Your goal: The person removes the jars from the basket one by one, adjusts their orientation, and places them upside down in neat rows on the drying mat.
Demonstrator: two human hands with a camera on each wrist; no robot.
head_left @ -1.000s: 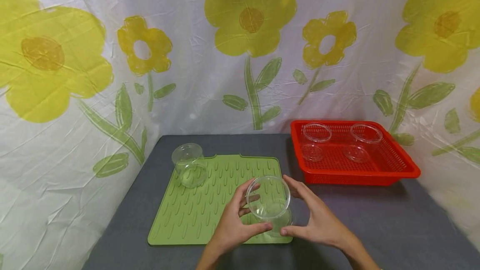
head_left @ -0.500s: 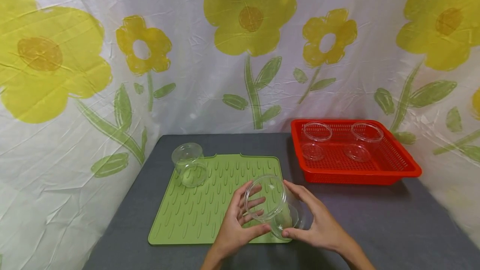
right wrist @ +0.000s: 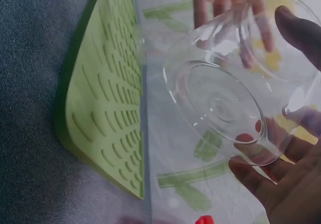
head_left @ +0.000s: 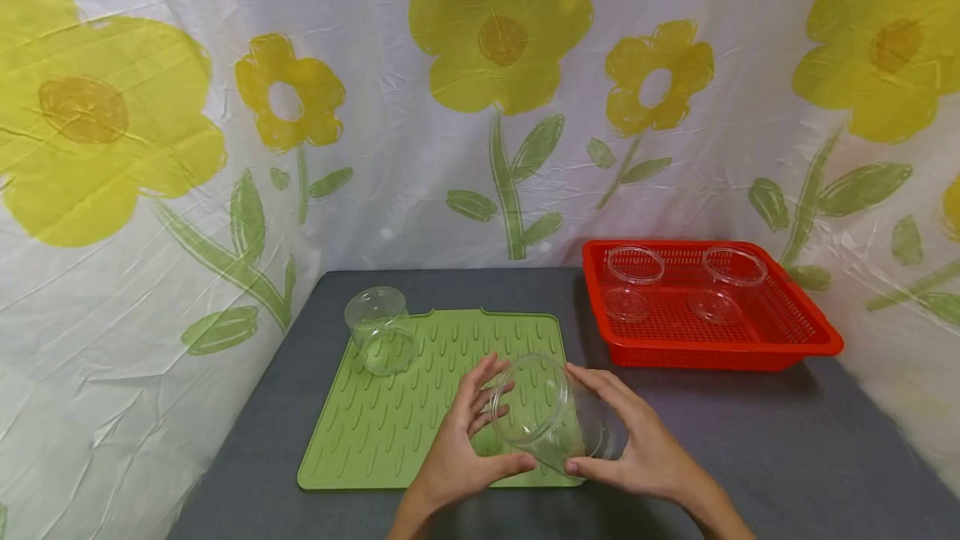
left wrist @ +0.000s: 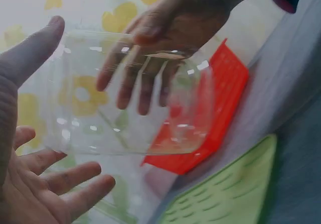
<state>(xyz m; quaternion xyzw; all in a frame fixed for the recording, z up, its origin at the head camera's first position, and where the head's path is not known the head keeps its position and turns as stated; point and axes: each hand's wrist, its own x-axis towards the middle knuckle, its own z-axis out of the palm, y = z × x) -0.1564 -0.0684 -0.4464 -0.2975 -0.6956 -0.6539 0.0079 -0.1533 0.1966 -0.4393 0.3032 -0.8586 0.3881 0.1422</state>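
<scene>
A clear plastic cup [head_left: 553,432] is held tilted above the near right corner of the green drying mat [head_left: 375,440], its mouth toward the left and its base toward the right. My right hand [head_left: 637,444] grips its side, thumb in front and fingers behind, as the right wrist view shows around the cup [right wrist: 220,98]. At the rim, my left hand [head_left: 468,440] has thumb and fingers spread loosely; in the left wrist view these fingers [left wrist: 80,179] lie beside the mouth, and firm contact is unclear. Another clear cup [head_left: 381,332] stands on the mat's far left corner.
At the back right of the dark grey table [head_left: 247,457] sits a red plastic basket [head_left: 697,357] with two clear cups [head_left: 633,282] standing inside. A white curtain printed with yellow flowers [head_left: 390,190] encloses the table's back and sides.
The held cup has turned so that its base swings to the right and its mouth leftward. My left hand's fingers have loosened slightly from the rim. The mat, basket and other cups are unmoved.
</scene>
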